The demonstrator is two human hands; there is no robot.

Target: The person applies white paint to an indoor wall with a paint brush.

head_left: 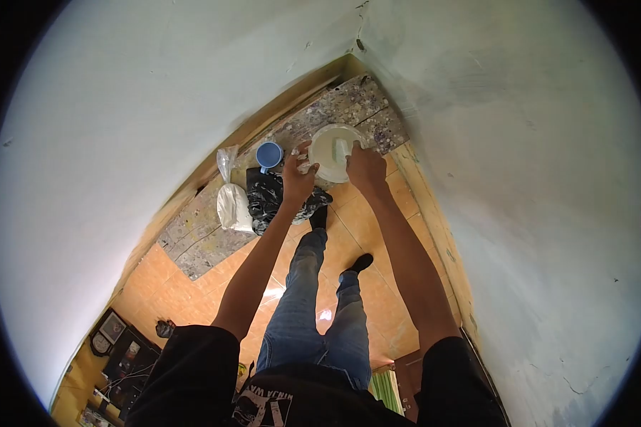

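Note:
A round whitish tub (322,171) stands on the paint-spattered board, with pale paste inside. My right hand (367,169) is closed at the tub's right side, gripping a scraper whose pale flat blade (342,148) lies over the paste. Its handle is hidden in my fingers. At the left rim, my left hand (298,178) is open, thumb and fingers spread apart and right against the tub. Just left of that hand are a blue mug (268,154) and a crumpled black plastic bag (265,196) with white smears. Farther left lies a clear bag of white powder (233,208).
The spattered wooden board (194,245) reaches into the corner between two pale walls (506,156). Orange floor tiles (367,217) lie below, where my feet stand. A dark cabinet (129,363) with framed items and cables is at the lower left.

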